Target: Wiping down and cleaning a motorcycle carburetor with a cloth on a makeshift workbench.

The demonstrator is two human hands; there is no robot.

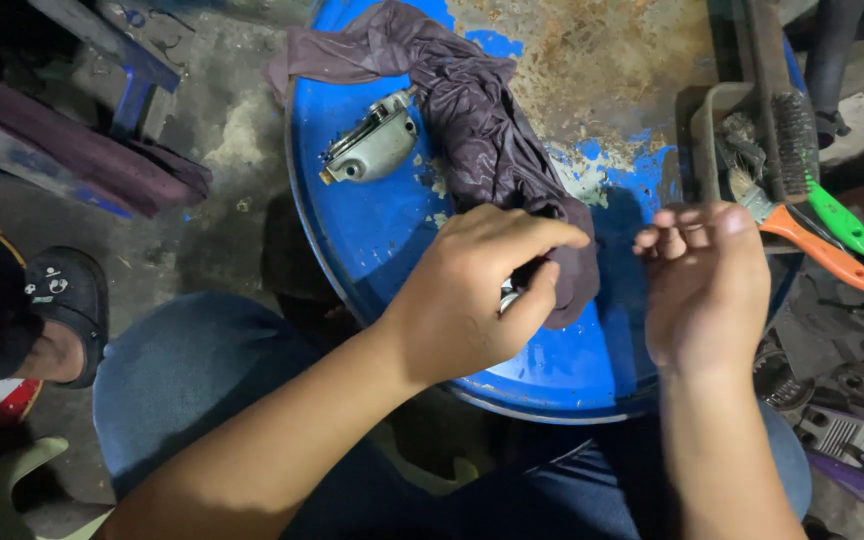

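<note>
Fingers (542,240) of the left hand (472,295) squeeze a small shiny metal part (508,296) against the dark purple cloth (492,140). Her right hand (707,285) is loose and holds nothing above the round blue metal drum top (372,230).

A grey cast-metal engine cover (372,148) lies on the blue drum top (372,240), up and to the left of the left hand, just beside the cloth. Up and to the right of the right hand, a wire brush (794,130) rests across a small tray (709,120), with an orange-handled brush (812,245) and a green-handled one (840,218) alongside. Below and right of that hand lie dark metal parts (837,420), possibly engine pieces. Far left, a black sandal (70,300) stands on the floor.
</note>
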